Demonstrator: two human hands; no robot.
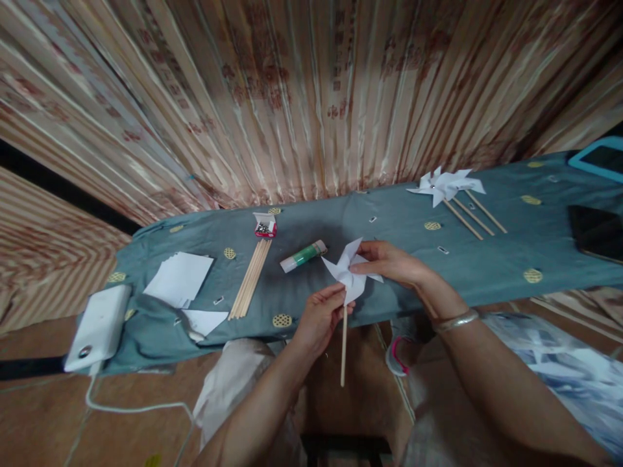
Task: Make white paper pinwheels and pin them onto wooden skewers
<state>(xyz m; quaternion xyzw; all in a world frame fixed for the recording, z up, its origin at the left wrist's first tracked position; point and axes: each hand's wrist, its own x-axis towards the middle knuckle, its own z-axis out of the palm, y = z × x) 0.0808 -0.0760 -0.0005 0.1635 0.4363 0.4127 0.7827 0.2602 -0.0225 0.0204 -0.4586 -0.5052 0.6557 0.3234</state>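
A white paper pinwheel (351, 275) on a wooden stick (343, 350) is held over the front edge of the cloth-covered table. My left hand (318, 318) is closed around the top of the stick, just under the paper blades. Fingers of my right hand (389, 261) pinch the pinwheel's right side near its centre. Behind and to the left lies a green and white glue stick (304, 255). A bundle of wooden sticks (250, 280) rests further left, below a small open red box (265, 227) of metal pins.
White paper squares (180, 279) and a loose paper piece (207, 321) lie left, near a white device (100, 327) with a cable. Several finished pinwheels (448, 187) lie at the back right. A dark phone (596, 230) and blue-framed tablet (601, 159) sit far right.
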